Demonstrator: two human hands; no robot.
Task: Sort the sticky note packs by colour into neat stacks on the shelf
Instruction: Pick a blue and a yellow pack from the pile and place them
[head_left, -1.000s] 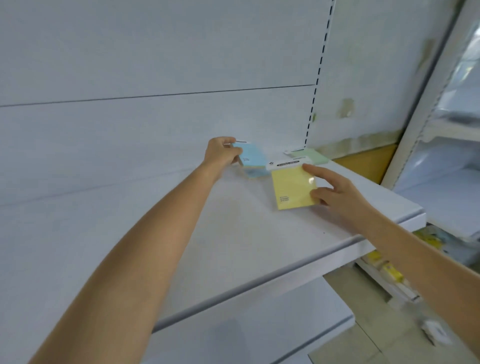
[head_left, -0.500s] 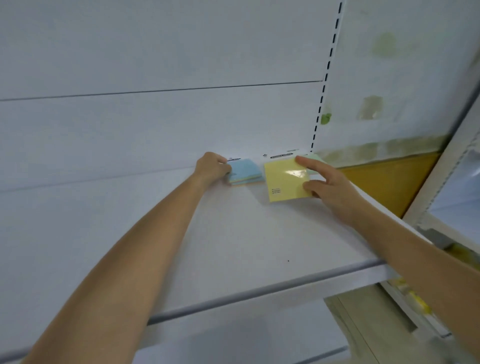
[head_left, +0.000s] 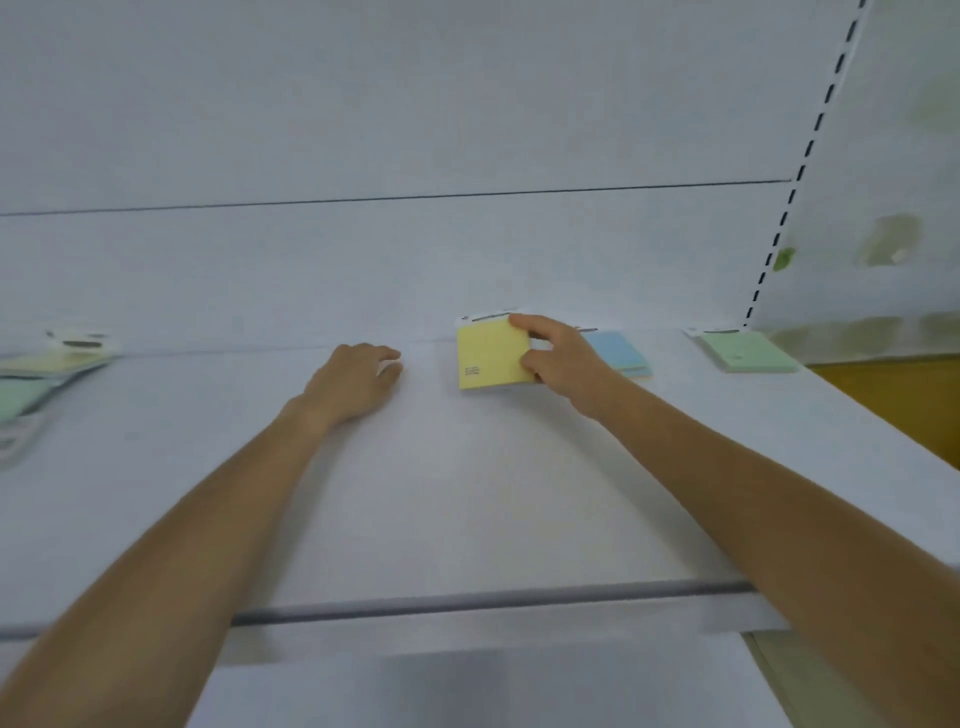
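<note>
A yellow sticky note pack (head_left: 488, 356) lies flat near the back of the white shelf (head_left: 467, 493). My right hand (head_left: 558, 356) grips its right edge, fingers over the top corner. To the right of that hand rests a blue pack stack (head_left: 618, 353), and further right a green pack stack (head_left: 745, 351). My left hand (head_left: 356, 382) lies on the bare shelf to the left of the yellow pack, fingers loosely apart, holding nothing. At the far left edge lies a mixed heap of packs (head_left: 41, 374), yellow and green, blurred.
The shelf's back panel (head_left: 415, 260) rises just behind the packs. A slotted upright (head_left: 795, 182) stands at the right. The shelf's front lip (head_left: 467, 603) runs under my forearms. An orange strip (head_left: 893, 389) shows beyond the shelf's right end.
My left hand let go of the blue pack and moved left onto the bare shelf. My right hand carried the yellow pack to the left of the blue stack. The view swung left.
</note>
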